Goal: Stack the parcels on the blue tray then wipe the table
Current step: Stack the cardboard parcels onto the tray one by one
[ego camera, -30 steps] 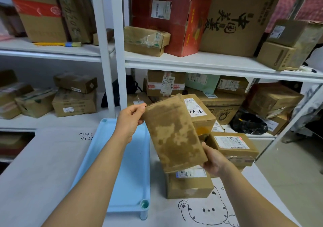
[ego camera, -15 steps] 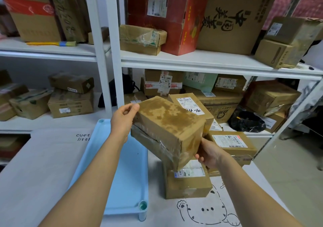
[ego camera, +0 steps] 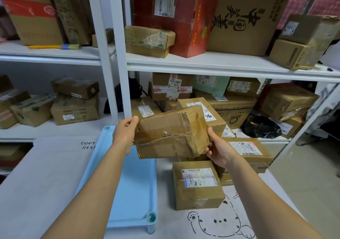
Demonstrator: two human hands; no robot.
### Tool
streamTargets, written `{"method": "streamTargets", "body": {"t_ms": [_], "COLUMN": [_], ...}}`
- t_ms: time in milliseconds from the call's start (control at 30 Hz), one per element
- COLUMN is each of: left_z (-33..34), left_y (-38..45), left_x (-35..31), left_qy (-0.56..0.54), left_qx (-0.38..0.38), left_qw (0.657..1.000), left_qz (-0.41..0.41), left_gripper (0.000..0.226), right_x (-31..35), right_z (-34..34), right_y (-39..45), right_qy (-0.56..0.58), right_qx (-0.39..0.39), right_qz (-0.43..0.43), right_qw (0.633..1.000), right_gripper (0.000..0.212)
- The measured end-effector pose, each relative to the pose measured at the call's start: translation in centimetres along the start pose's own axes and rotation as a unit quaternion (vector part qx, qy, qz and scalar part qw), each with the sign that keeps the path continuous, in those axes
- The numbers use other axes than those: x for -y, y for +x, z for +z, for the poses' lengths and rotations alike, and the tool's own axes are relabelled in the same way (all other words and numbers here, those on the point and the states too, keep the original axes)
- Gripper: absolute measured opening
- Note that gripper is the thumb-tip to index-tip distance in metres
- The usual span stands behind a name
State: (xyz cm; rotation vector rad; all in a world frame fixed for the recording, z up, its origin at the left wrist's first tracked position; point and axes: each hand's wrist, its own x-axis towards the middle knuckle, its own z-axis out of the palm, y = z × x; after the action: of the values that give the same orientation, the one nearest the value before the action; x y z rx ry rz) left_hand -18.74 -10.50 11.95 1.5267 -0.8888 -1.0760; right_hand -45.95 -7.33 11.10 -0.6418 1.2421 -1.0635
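Both hands hold a taped cardboard parcel (ego camera: 171,132) in the air above the blue tray's (ego camera: 128,180) far right edge: the left hand (ego camera: 124,136) grips its left end, the right hand (ego camera: 218,147) its right end, fingers curled round it. More labelled parcels (ego camera: 197,183) sit on the table (ego camera: 40,174) beside the tray.

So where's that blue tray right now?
In the head view the blue tray lies on the table, left of centre, under the left hand, with a labelled parcel beside its right edge.

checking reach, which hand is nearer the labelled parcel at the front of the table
Right. The right hand grips the held parcel just above the labelled parcel; the left hand is farther, over the blue tray.
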Motion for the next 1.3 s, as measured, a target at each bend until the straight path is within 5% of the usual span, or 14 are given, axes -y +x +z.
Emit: {"method": "streamTargets", "body": {"t_ms": [267,500,767,933,1100,1300], "left_z": [-1.0,-0.9,-1.6,-1.6,-1.7,-3.1], "left_y": [-0.6,-0.6,-1.1,-1.1,-1.7,-2.6], "left_x": [1.3,2.9,3.1,2.7,2.9,2.8], "left_qy": [-0.069,-0.112,-0.134,-0.160,-0.121,-0.015], "left_qx": [0.034,0.104,0.098,0.106,0.143,0.205], "left_qw": [0.993,0.985,0.979,0.964,0.964,0.959], "left_qz": [-0.088,-0.075,-0.121,-0.182,-0.190,-0.196], "left_gripper": [0.030,0.091,0.028,0.074,0.053,0.074], "right_x": [1.5,2.5,1.3,0.8,0.5,-0.2], "right_z": [1.5,1.6,0.7,0.7,1.6,1.5], "right_y": [-0.3,-0.5,0.4,1.2,1.3,1.5], "right_qy": [-0.122,-0.196,-0.167,-0.127,-0.081,-0.066], "right_qx": [-0.002,-0.003,-0.026,-0.025,-0.015,0.013], "right_qz": [-0.116,-0.148,-0.139,-0.116,-0.109,-0.112], "right_qw": [0.986,0.969,0.976,0.985,0.991,0.991], "right_gripper": [0.031,0.044,0.052,0.032,0.036,0.051]}}
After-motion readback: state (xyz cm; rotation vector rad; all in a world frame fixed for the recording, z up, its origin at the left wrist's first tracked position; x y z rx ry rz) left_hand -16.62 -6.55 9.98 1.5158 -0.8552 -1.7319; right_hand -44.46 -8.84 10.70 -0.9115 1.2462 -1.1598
